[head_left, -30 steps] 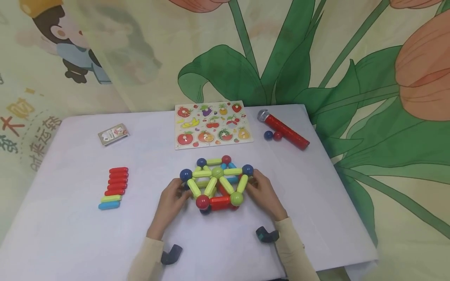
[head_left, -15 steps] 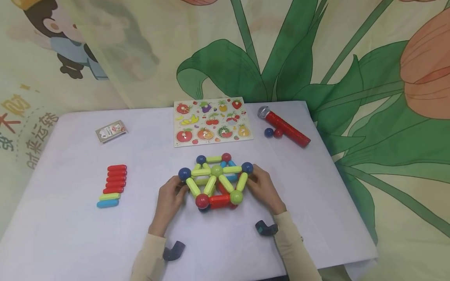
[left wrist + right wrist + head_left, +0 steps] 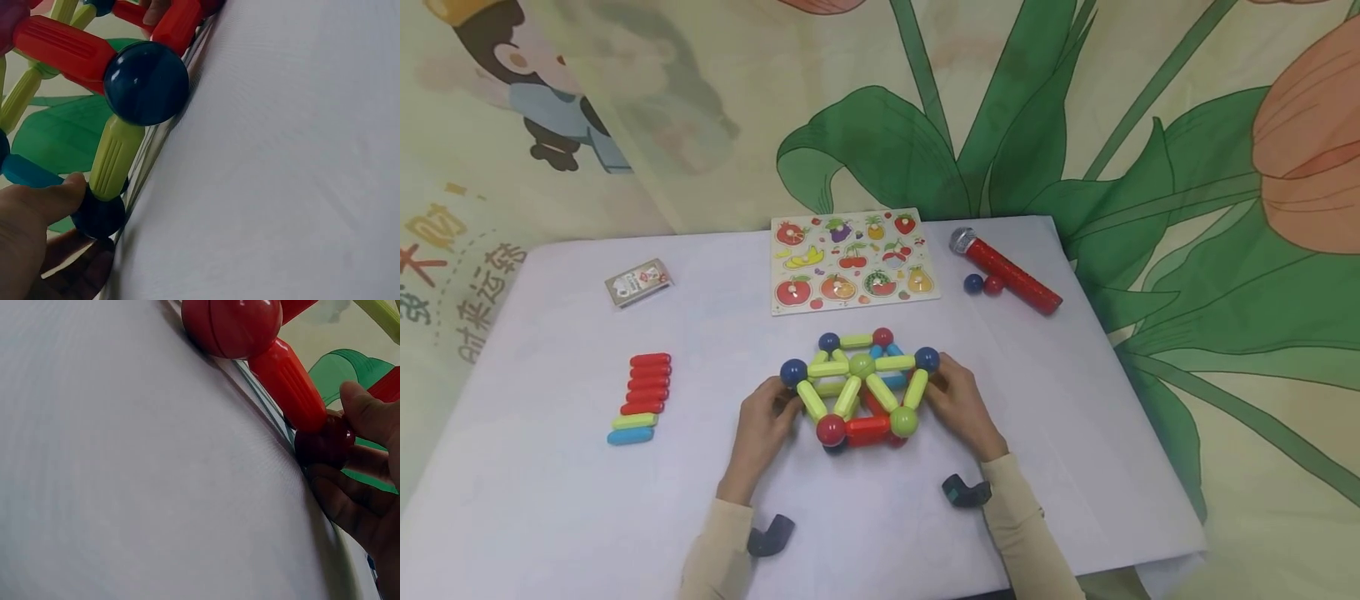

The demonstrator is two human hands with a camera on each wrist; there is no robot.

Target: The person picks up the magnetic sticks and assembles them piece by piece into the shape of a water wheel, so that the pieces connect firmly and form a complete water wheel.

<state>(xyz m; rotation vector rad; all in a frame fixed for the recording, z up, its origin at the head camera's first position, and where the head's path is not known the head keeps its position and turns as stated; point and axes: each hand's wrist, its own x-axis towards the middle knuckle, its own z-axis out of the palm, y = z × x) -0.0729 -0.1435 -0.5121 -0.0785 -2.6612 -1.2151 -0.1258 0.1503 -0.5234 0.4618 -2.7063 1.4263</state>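
A toy structure of magnetic rods and balls [image 3: 868, 431] stands on the white table in front of me, with yellow-green, red and blue rods joined by coloured balls. My left hand [image 3: 763, 429] holds its lower left corner; in the left wrist view, thumb and fingers grip a dark blue ball [image 3: 99, 215] below a yellow-green rod [image 3: 116, 157]. On the other side my right hand [image 3: 964, 408] grips a dark red ball [image 3: 325, 442] at the end of a red rod [image 3: 290, 384]. In the head view the structure's upper parts cover both gripped balls and some fingertips.
Loose magnetic rods [image 3: 647, 393] lie in a column at left, below a small box [image 3: 638, 282]. A fruit puzzle board [image 3: 854, 262] lies at the back. A red microphone [image 3: 1011, 273] is at back right, beside a blue ball [image 3: 973, 284] and a red ball [image 3: 993, 285].
The head view has shifted slightly since the earliest frame. Both hands keep their hold on the structure, which stays in about the same place on the table.
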